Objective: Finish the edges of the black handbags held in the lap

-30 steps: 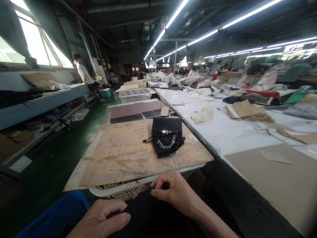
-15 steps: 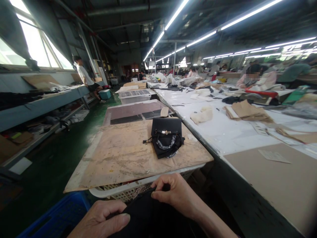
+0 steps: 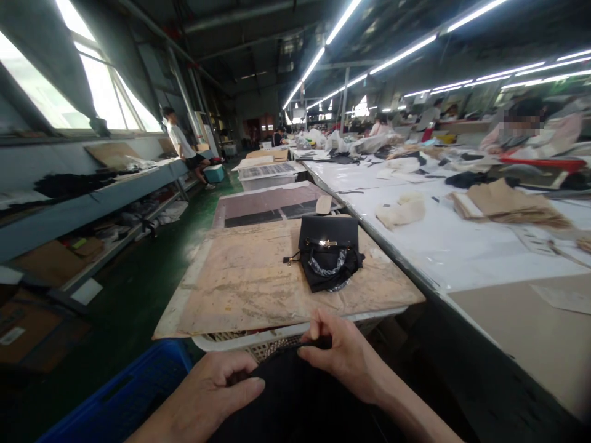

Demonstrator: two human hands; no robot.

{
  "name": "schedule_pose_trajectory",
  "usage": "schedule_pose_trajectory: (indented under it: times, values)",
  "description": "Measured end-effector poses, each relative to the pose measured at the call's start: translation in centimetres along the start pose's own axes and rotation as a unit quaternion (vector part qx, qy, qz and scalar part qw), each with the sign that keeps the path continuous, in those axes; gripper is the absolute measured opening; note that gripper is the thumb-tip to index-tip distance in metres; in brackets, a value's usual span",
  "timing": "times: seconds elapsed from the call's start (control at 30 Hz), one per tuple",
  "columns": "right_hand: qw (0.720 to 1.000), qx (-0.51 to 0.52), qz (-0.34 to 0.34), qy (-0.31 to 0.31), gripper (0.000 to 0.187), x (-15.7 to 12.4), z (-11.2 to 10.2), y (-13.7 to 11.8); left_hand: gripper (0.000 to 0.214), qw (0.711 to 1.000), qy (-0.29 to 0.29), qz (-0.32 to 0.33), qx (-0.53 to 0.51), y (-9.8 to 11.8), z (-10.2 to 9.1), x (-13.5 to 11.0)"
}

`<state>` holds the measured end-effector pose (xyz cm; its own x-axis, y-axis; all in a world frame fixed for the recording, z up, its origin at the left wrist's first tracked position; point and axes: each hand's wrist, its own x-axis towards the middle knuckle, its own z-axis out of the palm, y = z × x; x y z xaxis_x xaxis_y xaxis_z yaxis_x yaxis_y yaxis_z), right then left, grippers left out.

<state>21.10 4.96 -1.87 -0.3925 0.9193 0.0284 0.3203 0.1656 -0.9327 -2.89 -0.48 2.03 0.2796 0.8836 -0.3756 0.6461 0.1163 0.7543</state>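
A dark black piece of material [image 3: 290,394], perhaps cloth or soft leather, spreads across the bottom middle of the head view. My right hand [image 3: 344,354] pinches its upper edge between thumb and bent fingers. On the left side of the same piece, my left hand [image 3: 217,391] is closed over the edge with the thumb on top; its fingertips are partly hidden. Beyond my hands, a black handbag [image 3: 329,237] with a gold clasp and plastic-wrapped handles lies on a stained tan board [image 3: 244,277]. Neither hand touches the handbag.
Below the board are a cream plastic basket [image 3: 221,346] and a blue crate [image 3: 124,387]. A long white table [image 3: 351,184] on the right carries brown paper [image 3: 508,206] and scraps. At the left stands a grey bench [image 3: 92,194]; a person [image 3: 180,138] leans there.
The view has swung left, so the scene sits further right. Both hands keep hold of the black material, with little change in their grip.
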Motion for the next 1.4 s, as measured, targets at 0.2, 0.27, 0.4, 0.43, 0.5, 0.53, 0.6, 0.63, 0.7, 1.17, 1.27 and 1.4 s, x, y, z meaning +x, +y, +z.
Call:
schedule_pose_trajectory:
  times: [0.2,0.27,0.4,0.43,0.5,0.53,0.6,0.63,0.7,1.17,1.27,1.4]
  values:
    - [0.999,-0.028,-0.027,-0.019,0.017,0.7,0.4,-0.3,0.028,0.989,0.056,0.062,0.124,0.6,-0.3,0.5]
    - [0.999,-0.026,-0.034,-0.021,0.016,0.6,0.5,-0.2,0.028,0.983,0.06,0.079,0.153,1.2,-0.2,0.9]
    - [0.999,0.006,-0.023,-0.043,0.009,0.4,0.5,0.2,0.03,0.975,0.068,0.093,0.192,1.9,0.2,1.8]
    - [0.999,0.01,-0.019,-0.046,0.009,0.3,0.5,0.2,0.03,0.972,0.068,0.097,0.204,1.9,0.4,2.0]
    - [0.999,0.009,-0.013,-0.044,0.008,0.3,0.5,0.1,0.031,0.963,0.067,0.109,0.238,1.6,0.6,2.2]
    - [0.999,0.008,-0.013,-0.041,0.008,0.3,0.5,0.1,0.032,0.957,0.066,0.115,0.258,1.4,0.8,2.2]
    - [0.999,0.009,-0.015,-0.04,0.008,0.3,0.5,-0.1,0.036,0.944,0.062,0.127,0.3,0.9,0.9,2.3]
    - [0.999,0.009,-0.019,-0.04,0.009,0.3,0.5,-0.1,0.038,0.937,0.06,0.131,0.318,0.7,1.0,2.3]
    - [0.999,0.006,-0.031,-0.045,0.01,0.3,0.4,-0.2,0.041,0.927,0.06,0.138,0.343,0.6,1.0,2.4]
    - [0.992,0.044,-0.04,-0.11,0.016,0.7,0.0,0.2,0.028,0.996,0.015,0.08,-0.038,-1.3,0.7,3.7]
    - [0.991,0.042,-0.043,-0.116,0.015,1.0,0.1,0.2,0.028,0.997,-0.009,0.072,-0.011,-0.9,0.1,3.5]
    - [0.992,0.035,-0.037,-0.116,0.017,1.2,0.5,0.3,0.03,0.985,0.003,0.099,0.142,1.0,-0.2,3.4]
